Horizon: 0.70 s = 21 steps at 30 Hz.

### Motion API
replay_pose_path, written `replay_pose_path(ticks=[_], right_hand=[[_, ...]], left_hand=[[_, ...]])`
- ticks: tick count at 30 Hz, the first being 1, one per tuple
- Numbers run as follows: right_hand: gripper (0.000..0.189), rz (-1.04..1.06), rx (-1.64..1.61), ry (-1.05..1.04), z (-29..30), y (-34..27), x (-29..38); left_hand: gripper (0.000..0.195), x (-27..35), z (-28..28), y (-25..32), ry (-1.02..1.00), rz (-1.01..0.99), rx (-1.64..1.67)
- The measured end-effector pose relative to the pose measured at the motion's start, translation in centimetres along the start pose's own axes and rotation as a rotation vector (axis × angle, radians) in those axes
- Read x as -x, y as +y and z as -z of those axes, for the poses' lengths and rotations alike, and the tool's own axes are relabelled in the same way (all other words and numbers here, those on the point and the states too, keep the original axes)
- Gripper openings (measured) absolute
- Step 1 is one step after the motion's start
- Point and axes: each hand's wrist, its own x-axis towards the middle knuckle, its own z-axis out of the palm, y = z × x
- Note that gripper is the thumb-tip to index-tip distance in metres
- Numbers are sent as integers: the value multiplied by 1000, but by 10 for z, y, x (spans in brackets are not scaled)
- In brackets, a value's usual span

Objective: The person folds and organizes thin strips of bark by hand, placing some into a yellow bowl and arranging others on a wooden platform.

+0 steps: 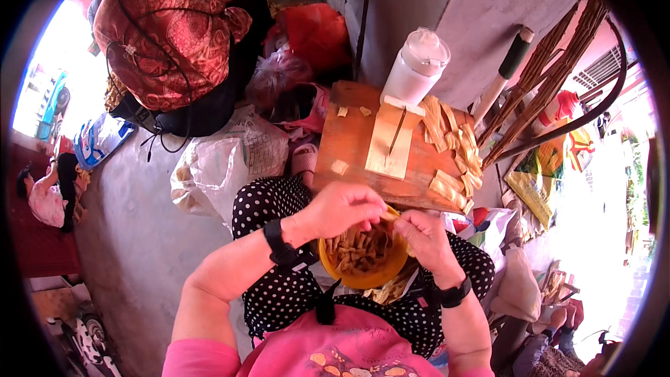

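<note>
Between my left hand (345,210) and my right hand (426,241), a small tan strip (389,216) is pinched at the fingertips. Both hands are over the far rim of a yellow bowl (361,283) between my knees. Short brown folded pieces (356,252) lie in the bowl. Just beyond stands a reddish wooden board or low table (335,141). On it lies a pale wooden block (390,141) with a dark slit or thin blade along it. Flat tan strips (454,139) are scattered at the right, and a white plastic container with a clear lid (416,68) stands behind.
A person in a red patterned garment (167,36) sits at upper left. A white woven sack (230,152) lies on the floor beside my left knee. Bundled brown sticks (544,73) and a pole with a dark grip (505,70) lean at right. Another person (49,193) sits far left.
</note>
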Motion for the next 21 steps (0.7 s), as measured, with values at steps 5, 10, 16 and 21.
replay_pose_path(ticks=[5, 10, 16, 21], right_hand=[[14, 199, 151, 153, 18, -22, -48], [11, 268, 189, 215, 38, -16, -98], [9, 211, 84, 241, 44, -11, -119], [11, 258, 620, 488, 46, 15, -120]], left_hand=[[15, -42, 26, 30, 78, -63, -122], [15, -86, 49, 28, 128, -121, -133], [16, -112, 57, 23, 159, -88, -102], [19, -118, 65, 11, 265, -29, -225]])
